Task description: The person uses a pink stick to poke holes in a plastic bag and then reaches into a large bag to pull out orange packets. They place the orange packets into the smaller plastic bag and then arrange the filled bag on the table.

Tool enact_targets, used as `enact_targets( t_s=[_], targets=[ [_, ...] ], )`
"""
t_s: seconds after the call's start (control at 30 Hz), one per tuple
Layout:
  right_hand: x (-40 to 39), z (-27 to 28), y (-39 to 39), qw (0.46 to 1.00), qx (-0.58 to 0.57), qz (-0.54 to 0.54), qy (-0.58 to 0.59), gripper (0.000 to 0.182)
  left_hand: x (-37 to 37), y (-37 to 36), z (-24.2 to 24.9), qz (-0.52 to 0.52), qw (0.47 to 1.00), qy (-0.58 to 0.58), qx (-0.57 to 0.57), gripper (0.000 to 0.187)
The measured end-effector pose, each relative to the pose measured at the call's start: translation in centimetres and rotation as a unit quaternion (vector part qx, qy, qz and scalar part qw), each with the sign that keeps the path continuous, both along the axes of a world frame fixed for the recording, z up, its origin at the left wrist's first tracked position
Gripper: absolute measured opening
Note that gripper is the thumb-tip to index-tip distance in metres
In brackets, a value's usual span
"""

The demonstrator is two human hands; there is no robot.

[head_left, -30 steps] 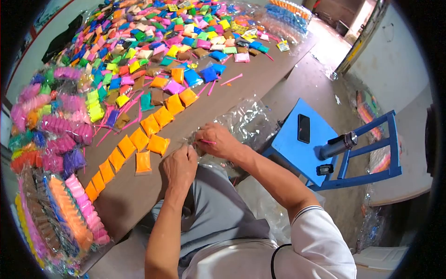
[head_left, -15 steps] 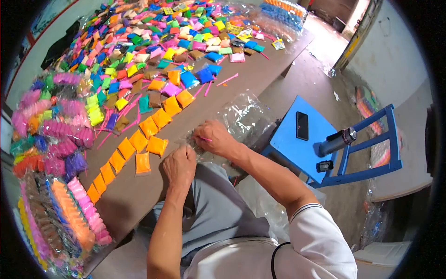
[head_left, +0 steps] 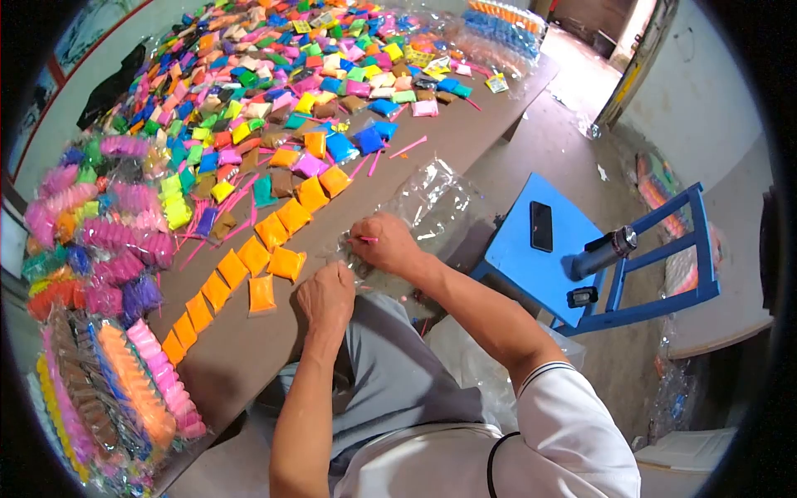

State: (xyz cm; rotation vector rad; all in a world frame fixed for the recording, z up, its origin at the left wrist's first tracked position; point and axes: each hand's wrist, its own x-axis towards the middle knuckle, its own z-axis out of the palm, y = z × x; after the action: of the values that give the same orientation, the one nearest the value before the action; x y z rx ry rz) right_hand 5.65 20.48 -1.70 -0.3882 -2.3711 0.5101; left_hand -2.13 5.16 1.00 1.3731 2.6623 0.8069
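My right hand (head_left: 387,244) is closed at the table edge, a short pink plastic stick (head_left: 369,240) poking out of its fist. Just nearer to me, my left hand (head_left: 327,295) has its fingers pinched together at crinkled clear plastic; the fingertips are partly hidden. A clear plastic bag (head_left: 436,199) spreads from beside my right hand over the table edge. Left of my hands, orange packets (head_left: 252,256) lie in a slanting row. Two more sit out of line, an orange packet (head_left: 286,264) and another orange packet (head_left: 261,295) close to my left hand.
A large heap of coloured packets (head_left: 274,83) covers the far table. Bundled packets in clear wrap (head_left: 124,236) are stacked at the left. On the right, a blue chair (head_left: 519,241) holds a phone (head_left: 541,227), a flask (head_left: 602,253) and a small black object (head_left: 581,296).
The view has shifted slightly. Both hands stay close together at the table edge, still closed, with the pink stick in the right. The orange packets keep their arrangement.
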Motion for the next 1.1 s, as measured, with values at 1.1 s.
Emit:
enact_targets(
  t_s=[1.1],
  targets=[
    [0.4,0.6,-1.4,0.995,0.004,0.095,-0.04,0.008,0.3,-0.4,-1.5,-0.043,0.991,0.055,0.111,0.026]
  ],
)
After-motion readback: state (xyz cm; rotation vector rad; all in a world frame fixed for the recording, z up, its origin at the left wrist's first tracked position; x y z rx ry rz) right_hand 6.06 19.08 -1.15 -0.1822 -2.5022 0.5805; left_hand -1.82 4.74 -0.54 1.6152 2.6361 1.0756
